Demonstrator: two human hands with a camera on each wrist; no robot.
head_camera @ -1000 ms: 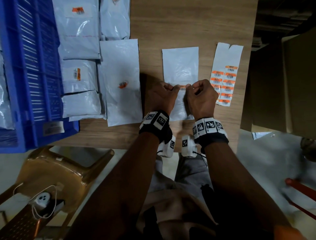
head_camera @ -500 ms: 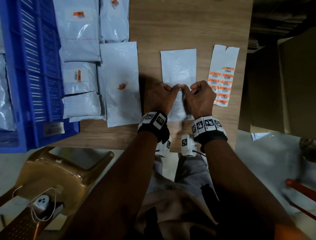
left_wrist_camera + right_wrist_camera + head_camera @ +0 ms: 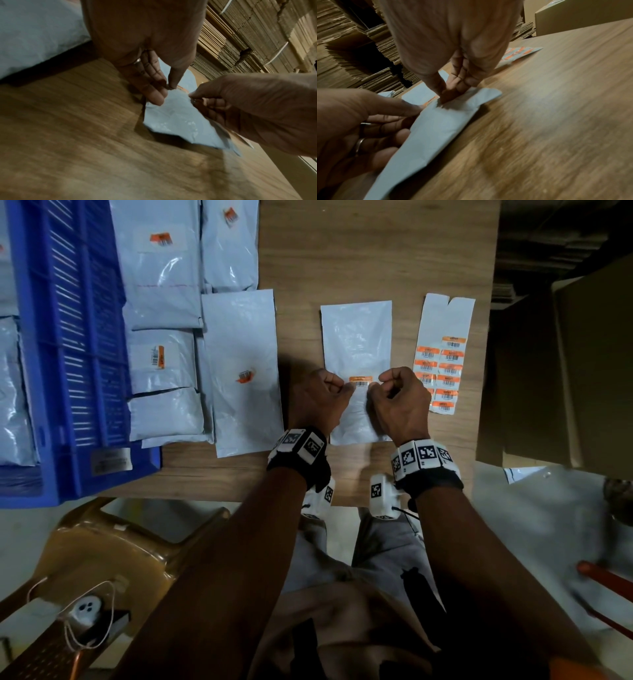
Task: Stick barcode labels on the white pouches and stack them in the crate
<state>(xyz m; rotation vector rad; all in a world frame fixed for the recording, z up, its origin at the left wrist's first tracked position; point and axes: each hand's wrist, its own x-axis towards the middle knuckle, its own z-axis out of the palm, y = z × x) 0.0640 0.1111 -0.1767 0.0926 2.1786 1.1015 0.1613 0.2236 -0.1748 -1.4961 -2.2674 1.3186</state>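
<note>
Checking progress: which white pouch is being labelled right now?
The white pouch lying alone between both hands, beside the label sheet; the others lie left by the crate.

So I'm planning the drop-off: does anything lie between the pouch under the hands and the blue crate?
Yes. Another labelled pouch lies flat between the pouch being labelled and the blue crate, with more pouches beside the crate.

Head view: looks steeply down on the desk (image 3: 376, 251) from above.
Wrist views: low, close, each facing along its own fingers.
Shared: the middle white pouch (image 3: 356, 337), both hands.
</note>
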